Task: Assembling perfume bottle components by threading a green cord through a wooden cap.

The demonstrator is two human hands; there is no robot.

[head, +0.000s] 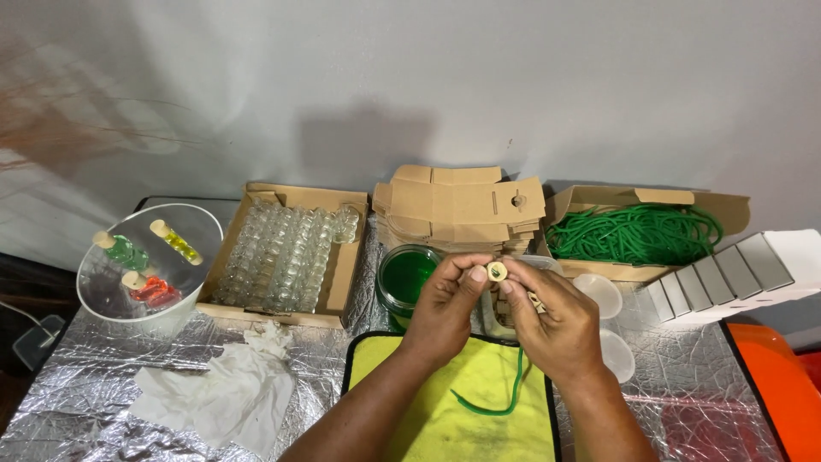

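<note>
small round wooden cork [497,271] held up, green cord [510,395] dangling below

Small tan piece [497,272] pinched between both hands too tiny to identify, green cord [505,402] upper end hidden behind right hand [552,321], container behind the hands mostly blocked, orange thing [782,385] right of yellow mat [462,402] cut by frame edge
</note>
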